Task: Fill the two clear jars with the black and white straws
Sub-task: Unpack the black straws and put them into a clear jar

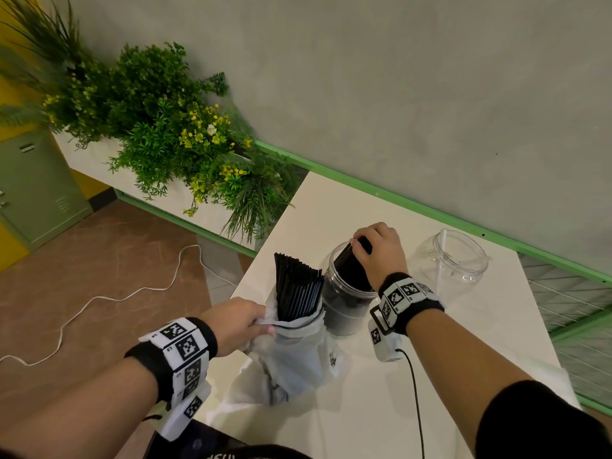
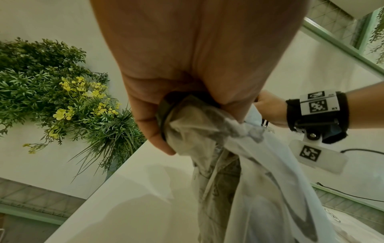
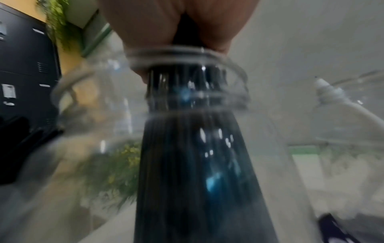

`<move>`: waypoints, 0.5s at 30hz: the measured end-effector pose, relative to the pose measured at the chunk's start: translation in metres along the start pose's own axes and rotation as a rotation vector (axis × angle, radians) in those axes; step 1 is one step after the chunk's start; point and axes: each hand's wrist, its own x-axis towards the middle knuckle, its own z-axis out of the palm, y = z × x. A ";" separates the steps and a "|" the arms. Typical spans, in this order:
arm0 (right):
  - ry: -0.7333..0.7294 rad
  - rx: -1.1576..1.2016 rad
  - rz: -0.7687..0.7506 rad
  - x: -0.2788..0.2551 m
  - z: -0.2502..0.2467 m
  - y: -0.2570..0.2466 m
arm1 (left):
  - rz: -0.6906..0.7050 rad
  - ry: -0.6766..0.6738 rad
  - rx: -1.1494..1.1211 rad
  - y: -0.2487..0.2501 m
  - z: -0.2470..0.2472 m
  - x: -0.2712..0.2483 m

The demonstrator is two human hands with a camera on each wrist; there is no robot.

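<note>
My right hand [image 1: 371,246] grips a bundle of black straws [image 1: 351,265] whose lower ends are down inside a clear jar [image 1: 344,309] on the white table. Through the jar wall the right wrist view shows that bundle [image 3: 193,156] blurred, with the hand [image 3: 178,29] at the jar mouth. A second clear jar [image 1: 452,256] stands empty to the right. My left hand [image 1: 243,321] pinches the rim of a white cloth bag [image 1: 298,356] that holds more black straws [image 1: 296,289] standing up out of it; in the left wrist view its fingers [image 2: 149,115] clutch the bag [image 2: 239,164].
The white table [image 1: 331,207] has a left edge close to the bag. A planter of green plants with yellow flowers [image 1: 172,134] stands to the far left. A white cable [image 1: 109,298] lies on the brown floor. Green wire shelving [image 1: 576,326] borders the right side.
</note>
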 end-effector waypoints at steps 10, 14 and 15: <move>-0.120 -0.138 0.055 0.007 -0.018 0.011 | 0.019 0.016 -0.006 0.000 0.006 -0.003; 0.162 0.005 0.018 -0.019 -0.034 -0.017 | 0.060 0.042 0.002 0.000 0.007 -0.005; 0.177 0.091 0.002 -0.032 -0.037 -0.028 | 0.078 0.055 -0.022 -0.002 0.010 -0.005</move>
